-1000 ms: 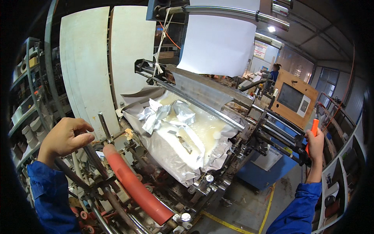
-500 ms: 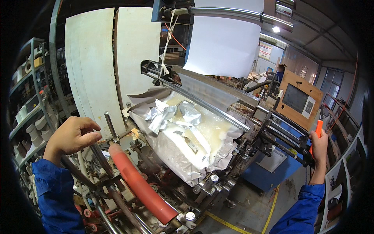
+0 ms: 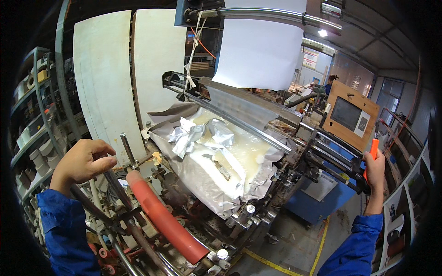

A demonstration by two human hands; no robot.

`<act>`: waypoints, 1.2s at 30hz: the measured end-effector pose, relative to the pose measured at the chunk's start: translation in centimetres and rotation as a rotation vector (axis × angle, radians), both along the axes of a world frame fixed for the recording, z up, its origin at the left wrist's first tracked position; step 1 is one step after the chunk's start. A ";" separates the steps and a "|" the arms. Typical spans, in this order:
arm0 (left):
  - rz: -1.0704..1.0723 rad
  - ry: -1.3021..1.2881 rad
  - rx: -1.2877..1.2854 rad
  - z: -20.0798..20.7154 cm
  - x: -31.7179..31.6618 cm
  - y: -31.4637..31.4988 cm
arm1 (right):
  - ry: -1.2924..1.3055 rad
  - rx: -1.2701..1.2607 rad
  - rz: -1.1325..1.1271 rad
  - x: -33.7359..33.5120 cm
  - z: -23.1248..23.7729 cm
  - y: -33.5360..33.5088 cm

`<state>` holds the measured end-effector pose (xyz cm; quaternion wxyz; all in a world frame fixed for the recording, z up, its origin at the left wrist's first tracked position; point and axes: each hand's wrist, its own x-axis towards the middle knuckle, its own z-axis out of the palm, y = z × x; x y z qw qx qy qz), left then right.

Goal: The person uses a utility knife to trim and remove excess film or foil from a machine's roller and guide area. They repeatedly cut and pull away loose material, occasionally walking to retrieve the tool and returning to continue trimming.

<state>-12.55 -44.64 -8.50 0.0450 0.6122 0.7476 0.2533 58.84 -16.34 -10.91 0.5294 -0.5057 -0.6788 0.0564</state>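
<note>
My left hand (image 3: 83,164) hovers above the metal bars at the left. Its fingers are loosely bent, with a gap between thumb and forefinger and nothing visible between them. Closest to it are an upright metal rod (image 3: 127,148) and a red roller (image 3: 166,221). On the far right my right hand (image 3: 375,166) is closed around an orange-handled tool (image 3: 374,149) held upright; its kind does not show clearly. A tray lined with grey sheeting (image 3: 177,163) lies between my hands, holding pale milky liquid, crumpled silvery sheet (image 3: 221,132) and white strips.
White sheet (image 3: 262,50) hangs from a top roller over the machine. Metal rollers (image 3: 248,122) cross the tray's far side. A wooden-framed control panel (image 3: 351,115) stands near my right hand. Shelves (image 3: 34,129) line the left; another person (image 3: 330,84) is in the background.
The whole view has shifted slightly, moving the scene a little to the left. Both hands keep nearly the same poses, and the orange-handled tool stays in my right hand.
</note>
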 end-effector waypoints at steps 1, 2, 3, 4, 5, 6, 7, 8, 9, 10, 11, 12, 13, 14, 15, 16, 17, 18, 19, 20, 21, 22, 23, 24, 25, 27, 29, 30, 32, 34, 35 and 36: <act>0.004 0.002 0.004 0.0 0.0 0.0 | -0.006 -0.003 -0.009 -0.1 0.1 -0.1; 0.007 0.004 0.009 0.0 0.0 0.0 | -0.006 -0.005 -0.006 -0.2 0.1 -0.2; 0.011 -0.004 0.000 0.0 0.1 0.0 | -0.005 -0.007 -0.002 -0.3 0.1 -0.3; 0.016 -0.012 -0.008 0.0 0.1 0.0 | -0.004 -0.008 0.002 -0.4 0.2 -0.4; 0.021 -0.018 -0.017 0.1 0.2 0.0 | -0.008 0.002 0.006 -0.5 0.2 -0.4; 0.021 -0.017 -0.020 0.2 0.3 0.0 | -0.011 0.011 0.012 -0.5 0.2 -0.5; 0.022 -0.017 -0.024 0.3 0.4 -0.1 | -0.017 0.027 0.032 -0.6 0.2 -0.5; 0.029 -0.004 -0.029 0.4 0.5 -0.1 | -0.021 0.020 0.011 -0.7 0.3 -0.5; 0.021 -0.014 -0.022 0.4 0.6 -0.1 | -0.026 0.022 0.004 -0.7 0.3 -0.5; 0.019 -0.011 -0.015 0.4 0.7 -0.1 | -0.029 0.027 0.009 -0.7 0.3 -0.5; 0.024 0.002 -0.014 0.5 0.7 -0.1 | -0.035 0.020 -0.010 -0.7 0.3 -0.5; 0.020 -0.012 -0.020 0.5 0.8 -0.1 | -0.039 0.014 -0.016 -0.7 0.3 -0.6; 0.022 -0.016 -0.032 0.6 0.7 -0.1 | -0.037 0.016 -0.012 -0.7 0.3 -0.6; 0.024 -0.007 -0.039 0.6 0.7 -0.1 | -0.045 0.012 -0.027 -0.8 0.3 -0.6; 0.016 -0.011 -0.039 0.6 0.7 -0.1 | -0.047 0.016 -0.031 -0.8 0.3 -0.6; 0.009 -0.002 -0.033 0.6 0.6 -0.1 | -0.048 0.027 -0.022 -0.8 0.3 -0.6; 0.000 0.022 -0.027 0.6 0.6 -0.1 | -0.046 0.020 -0.035 -0.8 0.3 -0.6; -0.004 0.011 -0.021 0.6 0.5 -0.1 | -0.043 0.020 -0.037 -0.8 0.4 -0.6; -0.011 0.014 -0.014 0.5 0.5 0.0 | -0.039 0.025 -0.018 -0.8 0.4 -0.6; -0.017 0.017 -0.007 0.5 0.5 0.0 | -0.038 0.016 -0.026 -0.8 0.4 -0.5; -0.009 0.005 -0.012 0.5 0.5 0.0 | -0.035 0.013 -0.014 -0.8 0.4 -0.5; -0.001 -0.007 -0.018 0.5 0.6 -0.1 | -0.029 0.020 0.007 -0.8 0.4 -0.5; 0.009 -0.010 -0.024 0.5 0.6 -0.1 | -0.036 0.017 -0.007 -0.8 0.3 -0.5; 0.007 -0.021 -0.024 0.5 0.6 -0.1 | -0.040 0.025 -0.013 -0.8 0.3 -0.5; 0.007 -0.024 -0.023 0.6 0.7 -0.1 | -0.045 0.033 -0.019 -0.7 0.3 -0.4; 0.005 -0.025 -0.023 0.6 0.7 -0.2 | -0.044 0.037 -0.018 -0.7 0.2 -0.4; 0.002 -0.012 -0.022 0.7 0.7 -0.1 | -0.040 0.040 -0.019 -0.8 0.2 -0.4; 0.003 -0.021 -0.026 0.7 0.7 -0.1 | -0.036 0.039 -0.021 -0.8 0.2 -0.4; 0.007 -0.010 -0.029 0.6 0.7 -0.1 | -0.027 0.032 -0.025 -0.9 0.3 -0.4; -0.003 -0.002 -0.015 0.5 0.6 -0.1 | -0.016 0.022 -0.029 -0.9 0.3 -0.5; -0.003 0.018 -0.012 0.5 0.6 0.0 | -0.019 0.020 -0.032 -0.9 0.3 -0.5; -0.006 0.006 -0.010 0.5 0.5 -0.1 | -0.021 0.019 -0.035 -0.9 0.3 -0.5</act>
